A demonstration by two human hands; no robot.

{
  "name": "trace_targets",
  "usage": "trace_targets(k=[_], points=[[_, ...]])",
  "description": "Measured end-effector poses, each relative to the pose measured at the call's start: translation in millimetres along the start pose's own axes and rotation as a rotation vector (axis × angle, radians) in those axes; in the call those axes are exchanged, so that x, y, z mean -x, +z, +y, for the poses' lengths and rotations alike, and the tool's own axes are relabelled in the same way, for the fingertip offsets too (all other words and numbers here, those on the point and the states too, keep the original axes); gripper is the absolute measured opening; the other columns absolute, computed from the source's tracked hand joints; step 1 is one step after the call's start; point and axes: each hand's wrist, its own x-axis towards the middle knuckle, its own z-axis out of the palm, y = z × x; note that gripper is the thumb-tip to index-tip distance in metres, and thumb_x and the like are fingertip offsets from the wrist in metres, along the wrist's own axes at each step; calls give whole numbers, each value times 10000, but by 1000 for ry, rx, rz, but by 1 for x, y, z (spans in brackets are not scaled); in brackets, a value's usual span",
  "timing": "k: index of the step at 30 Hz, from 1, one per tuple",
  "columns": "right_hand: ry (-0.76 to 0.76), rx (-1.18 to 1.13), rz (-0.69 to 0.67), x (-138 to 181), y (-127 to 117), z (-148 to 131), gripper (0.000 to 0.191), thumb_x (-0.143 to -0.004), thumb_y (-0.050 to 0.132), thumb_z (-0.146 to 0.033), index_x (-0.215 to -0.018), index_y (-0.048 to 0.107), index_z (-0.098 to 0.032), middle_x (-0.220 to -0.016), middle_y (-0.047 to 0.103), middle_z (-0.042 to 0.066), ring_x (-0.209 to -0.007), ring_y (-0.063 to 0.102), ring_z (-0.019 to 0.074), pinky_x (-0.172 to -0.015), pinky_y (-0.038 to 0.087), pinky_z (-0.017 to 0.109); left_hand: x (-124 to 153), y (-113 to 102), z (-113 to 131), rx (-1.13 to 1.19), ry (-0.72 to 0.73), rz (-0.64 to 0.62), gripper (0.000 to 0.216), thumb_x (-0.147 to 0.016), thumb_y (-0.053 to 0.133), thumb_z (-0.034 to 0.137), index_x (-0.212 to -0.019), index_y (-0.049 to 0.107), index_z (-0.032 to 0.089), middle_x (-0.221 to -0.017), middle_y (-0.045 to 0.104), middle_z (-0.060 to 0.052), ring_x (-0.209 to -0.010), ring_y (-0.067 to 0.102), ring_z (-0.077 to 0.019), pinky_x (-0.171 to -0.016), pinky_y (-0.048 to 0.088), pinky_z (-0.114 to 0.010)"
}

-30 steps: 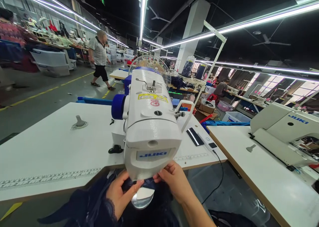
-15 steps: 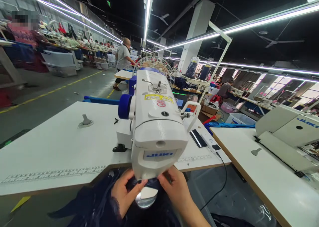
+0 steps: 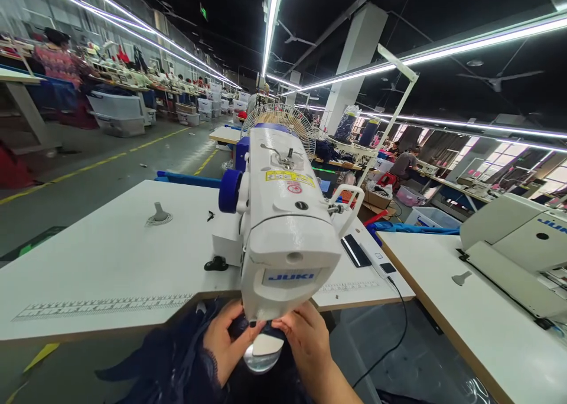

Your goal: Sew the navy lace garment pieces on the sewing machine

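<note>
A white JUKI sewing machine [image 3: 287, 227] stands on a white work table [image 3: 110, 262], its head end toward me. Dark navy fabric [image 3: 177, 362] hangs off the near table edge under the machine head. My left hand [image 3: 225, 342] pinches the fabric just left of the needle area, fingers closed on it. My right hand [image 3: 308, 345] grips the same fabric from the right, fingertips close to those of the left hand. A shiny metal plate [image 3: 263, 354] shows between the hands. The needle itself is hidden by the machine head.
A phone [image 3: 355, 250] and a white device with a black cable [image 3: 376, 259] lie right of the machine. A second JUKI machine [image 3: 518, 250] sits on the neighbouring table. A fan [image 3: 277, 117] stands behind. People work at the far left and far right.
The view has shifted, so the machine sits further right in frame. The person walking in the aisle has gone behind the fan. Both hands stay on the fabric, fingertips slightly closer together.
</note>
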Motion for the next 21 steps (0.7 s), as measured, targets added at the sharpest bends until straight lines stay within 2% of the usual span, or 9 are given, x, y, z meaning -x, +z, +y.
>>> trace_targets(k=[4,7,9,11,14,17,21], points=[[56,-71,-6,2,4,2,170,-872,589,-115,-902,697,-242,-828,664,22,-743,617,139,-648,495,216,-1,1,-2,13,32,-3,202,-641,675,436,-623,657,236,-607,693,9,-613,641,-201,-710,541,-289],[156,-89,-83,4,5,5,159,-855,596,-122,-867,706,-236,-881,656,39,-824,610,167,-719,487,248,-1,0,-1,-11,46,-2,224,-653,666,459,-634,665,236,-614,711,2,-611,658,-210,-697,555,-300],[304,-128,-145,1,4,6,121,-830,610,-129,-812,691,-217,-918,649,49,-875,603,190,-763,480,276,-2,-1,-1,-21,52,-7,242,-651,664,475,-646,676,234,-640,727,-7,-634,672,-219,-697,561,-304],[504,-216,-196,-6,2,5,72,-786,654,-154,-843,657,-200,-928,656,52,-893,606,207,-781,480,295,-2,-1,-1,-31,54,-14,268,-650,660,499,-655,688,232,-651,734,-11,-638,676,-223,-702,564,-309],[714,-404,-285,-19,-3,5,319,-749,709,-212,-1042,586,-186,-981,676,55,-924,619,220,-817,483,313,-1,0,-5,-45,35,1,305,-654,649,529,-661,692,227,-637,731,-15,-613,671,-225,-694,567,-317],[749,-517,-378,-28,-8,7,413,-769,707,-287,-1130,536,-181,-1059,668,70,-956,620,228,-832,482,322,0,2,-8,-42,20,41,311,-653,645,537,-651,680,228,-651,733,-21,-661,687,-244,-678,566,-312],[736,-545,-428,-23,-10,13,370,-795,683,-349,-1100,546,-191,-976,653,53,-902,606,227,-814,472,329,-1,2,-10,5,-4,38,319,-627,676,549,-663,683,233,-680,742,-24,-705,692,-256,-693,562,-304]])
